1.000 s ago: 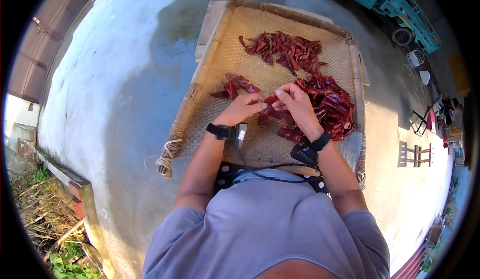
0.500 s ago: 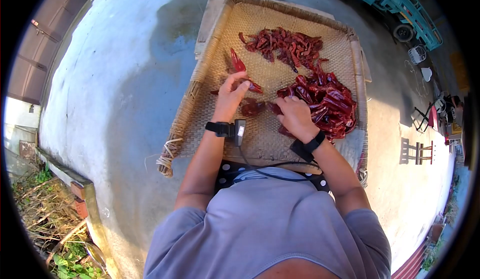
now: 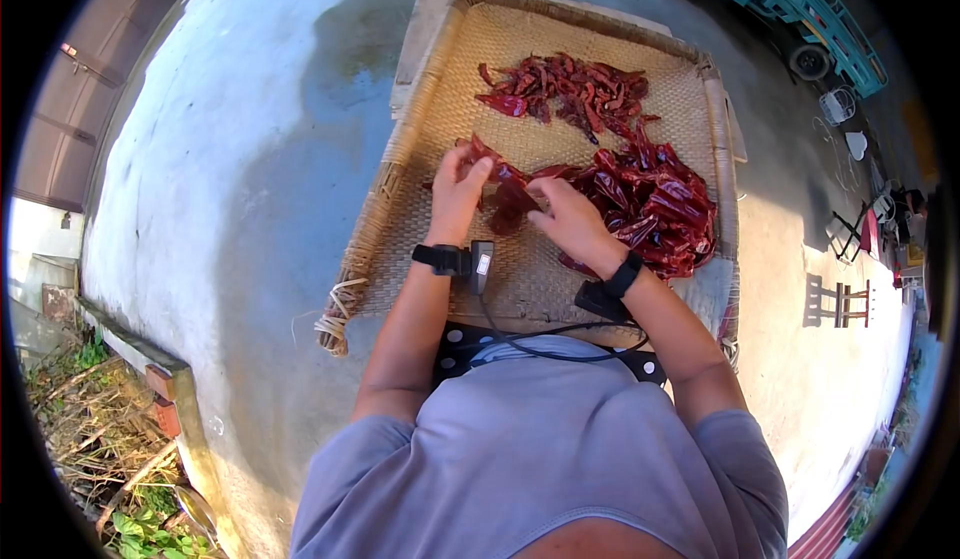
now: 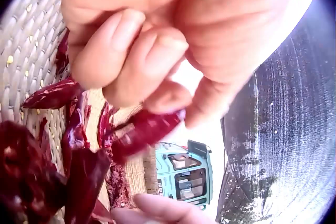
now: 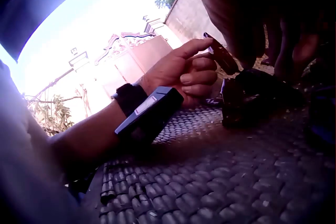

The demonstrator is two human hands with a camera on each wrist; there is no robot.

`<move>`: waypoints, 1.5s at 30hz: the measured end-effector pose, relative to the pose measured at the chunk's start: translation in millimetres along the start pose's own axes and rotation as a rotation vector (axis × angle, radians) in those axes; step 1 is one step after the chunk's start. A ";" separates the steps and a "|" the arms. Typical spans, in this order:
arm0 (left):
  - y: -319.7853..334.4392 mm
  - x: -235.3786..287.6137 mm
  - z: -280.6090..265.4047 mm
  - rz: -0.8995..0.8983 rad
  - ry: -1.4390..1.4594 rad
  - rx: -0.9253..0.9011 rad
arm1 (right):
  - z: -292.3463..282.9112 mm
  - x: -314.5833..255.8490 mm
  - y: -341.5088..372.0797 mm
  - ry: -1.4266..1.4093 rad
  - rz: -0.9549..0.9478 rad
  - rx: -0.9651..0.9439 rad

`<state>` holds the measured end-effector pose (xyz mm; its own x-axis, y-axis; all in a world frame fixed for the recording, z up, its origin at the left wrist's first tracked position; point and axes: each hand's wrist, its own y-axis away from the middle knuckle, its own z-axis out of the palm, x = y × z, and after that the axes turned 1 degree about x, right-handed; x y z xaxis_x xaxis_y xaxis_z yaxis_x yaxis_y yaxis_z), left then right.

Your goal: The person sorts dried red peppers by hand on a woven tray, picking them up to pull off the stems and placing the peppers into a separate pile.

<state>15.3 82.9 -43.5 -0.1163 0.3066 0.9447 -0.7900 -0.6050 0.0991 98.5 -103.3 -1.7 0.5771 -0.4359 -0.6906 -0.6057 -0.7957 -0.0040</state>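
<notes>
In the head view my left hand [image 3: 458,194] pinches a dried red chili [image 3: 482,151] between thumb and forefinger, over the left part of a woven tray [image 3: 430,119]. The left wrist view shows the pinched chili [image 4: 149,132] close, with my other fingers curled beside it. My right hand [image 3: 578,224] is close to the chili's near end, its fingers bent; I cannot tell whether they grip anything. More large glossy chilies [image 3: 655,204] lie heaped right of that hand. Another chili [image 3: 507,221] lies beneath the hands.
Smaller, shrivelled chilies [image 3: 580,89] form a pile at the tray's far side, a bright red one [image 3: 507,105] at its left edge. A raised rim [image 3: 385,184] borders the tray. A cable [image 3: 540,351] runs between the wrist cameras. A turquoise vehicle [image 3: 825,29] stands beyond.
My hands parted from a chili at mid-tray. The left went forward and left and now pinches a chili; the right has come back toward it. A bright red chili now lies at the far pile.
</notes>
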 end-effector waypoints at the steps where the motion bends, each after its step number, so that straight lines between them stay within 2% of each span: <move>1: 1.7 4.1 0.9 0.010 -0.001 0.047 | 9.7 7.1 2.4 0.074 -0.106 0.002; 2: 4.6 8.5 1.1 0.022 -0.002 0.094 | 15.9 13.9 5.1 0.148 -0.213 0.005; 4: 8.6 18.8 1.7 0.050 -0.003 0.190 | 16.0 4.4 6.6 0.174 -0.104 -0.071; 5: 6.5 17.2 0.3 0.086 -0.039 0.167 | 16.6 2.4 6.1 0.196 -0.085 -0.076; 8: 9.0 27.4 -0.6 -0.057 -0.111 0.042 | 15.5 -5.5 2.1 0.205 0.001 -0.067; 9: 8.5 22.4 2.2 0.011 -0.078 0.042 | 15.2 -7.0 1.6 0.198 0.035 -0.059; 12: 5.8 14.3 0.7 0.019 -0.162 -0.036 | 19.0 8.8 -4.1 0.219 -0.024 0.032; 15: 6.6 12.1 1.1 0.018 -0.205 -0.059 | 7.2 -2.6 -4.0 0.063 0.205 0.117; 18: 12.8 24.0 8.8 -0.052 -0.203 -0.115 | 4.6 -3.9 -5.4 -0.198 0.129 0.059; 19: 14.0 25.7 11.0 -0.081 -0.193 -0.145 | 7.5 -5.5 -6.2 -0.252 0.018 0.054; 22: 9.5 23.0 14.2 -0.031 -0.111 -0.149 | 6.9 -18.1 -3.3 -0.339 0.100 0.024; 23: 12.3 27.6 9.5 -0.167 -0.105 -0.047 | 11.4 -12.9 -3.8 -0.271 0.116 0.015; 25: 3.0 18.0 3.3 0.055 -0.046 0.135 | 19.1 -3.2 -5.7 -0.132 0.148 0.002; 26: -0.7 13.1 0.9 0.166 -0.016 0.224 | 22.4 0.1 -4.3 -0.055 0.039 0.003; 27: 4.1 22.3 3.0 0.164 -0.046 0.325 | 22.9 -5.6 -2.4 0.022 -0.070 0.003; 30: 3.1 18.5 -5.0 0.114 0.054 0.324 | 33.3 -0.4 -4.2 0.209 -0.315 -0.022; 31: -3.0 11.3 -8.4 0.201 0.017 0.272 | 34.2 -1.1 -6.7 0.265 -0.384 -0.034; 34: -1.3 14.2 -8.0 0.057 -0.092 0.070 | 21.5 -13.5 -9.7 0.227 -0.215 -0.141; 37: 5.2 19.1 -2.7 -0.014 -0.177 -0.020 | 11.5 -10.5 -11.1 0.261 -0.029 -0.096; 40: 9.8 22.5 1.3 -0.031 -0.215 -0.138 | -2.3 -16.2 -13.9 0.103 0.120 0.072; 41: 10.9 24.1 3.5 -0.032 -0.222 -0.184 | 1.8 -8.7 -17.2 -0.031 0.114 0.113; 42: 7.4 20.2 0.3 -0.086 -0.276 -0.269 | 1.4 -7.7 -19.6 -0.093 0.134 0.088; 44: 7.2 9.9 -0.1 -0.077 -0.207 -0.309 | 0.3 -8.5 -24.7 -0.218 0.169 0.037; 45: 7.1 12.0 -0.3 -0.076 -0.224 -0.273 | -1.4 -8.2 -26.2 -0.284 0.198 -0.004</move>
<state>8.1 82.5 -31.5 0.0601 0.1564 0.9859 -0.9264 -0.3590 0.1134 110.4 -79.4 5.1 0.2728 -0.4480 -0.8514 -0.6882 -0.7092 0.1527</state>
